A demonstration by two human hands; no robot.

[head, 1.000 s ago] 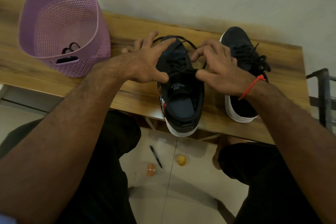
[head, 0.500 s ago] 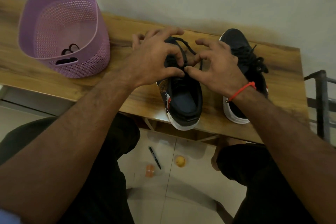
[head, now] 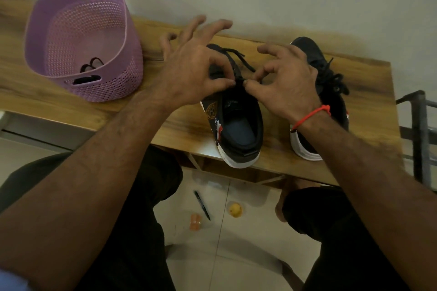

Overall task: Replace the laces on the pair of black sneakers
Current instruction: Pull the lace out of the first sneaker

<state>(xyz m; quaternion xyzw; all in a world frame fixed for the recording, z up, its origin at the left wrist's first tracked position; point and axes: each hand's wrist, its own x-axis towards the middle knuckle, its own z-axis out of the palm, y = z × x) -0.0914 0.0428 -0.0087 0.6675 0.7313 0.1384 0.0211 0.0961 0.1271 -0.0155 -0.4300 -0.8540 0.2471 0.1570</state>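
1. The left hand [head: 189, 78] pinched the lace [head: 238, 54] between thumb and forefinger, just over the tongue of the near shoe [head: 238, 130]; its other fingers were spread and raised toward the wall.
2. The right hand [head: 288, 87] pinched the same lace in the same way, its thumb tip nearly touching the left thumb; its other fingers were curved and held nothing.
3. The near shoe stood on the table [head: 71, 106] directly under both hands, with its heel over the front edge.
4. A loose part of the lace ran away from the pinch toward the toe, so I judged this shoe to be at the tying stage, not yet finished.
5. The second shoe [head: 331, 82] stood just right of the right hand, partly hidden by the wrist. It looked already laced, with a bow on top.
6. The basket [head: 127, 38] stood well left of the left hand. Dark cords [head: 91, 65] lay inside, probably the old laces; this was only a guess.
7. It seemed that the task was near its end: one knot remained.
8. A round badge [head: 210, 109] was visible on the near shoe's side, below the left thumb, but its writing was too small to read. No brand name could be read anywhere.
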